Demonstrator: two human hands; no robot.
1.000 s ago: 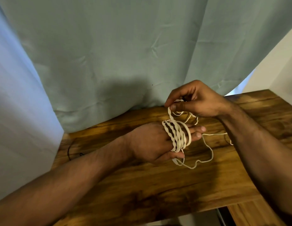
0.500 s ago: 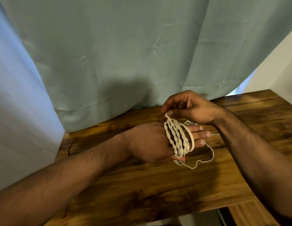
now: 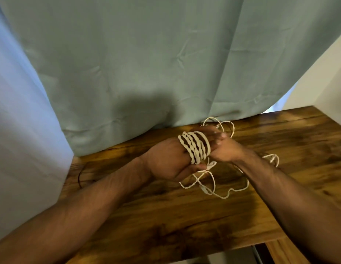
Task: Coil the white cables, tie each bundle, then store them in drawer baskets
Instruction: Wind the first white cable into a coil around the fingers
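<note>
Winding goes best when each new turn lies flat beside the last, so keep your left hand (image 3: 169, 161) stiff as the spool: its fingers are straight and together, with the white cable (image 3: 194, 147) wrapped around them in several side-by-side turns and the thumb pressing the lower strands. Your right hand (image 3: 223, 149) sits just right of that coil, touching the left fingertips, fingers curled; it seems to be feeding the strand, though you cannot tell exactly where it pinches. Loose cable lies on the wooden table (image 3: 185, 225) below and right of the coil, with more looping up behind it near the curtain (image 3: 147, 73). Draw slack through lightly, and watch the crossed loops below the coil, which could knot.
</note>
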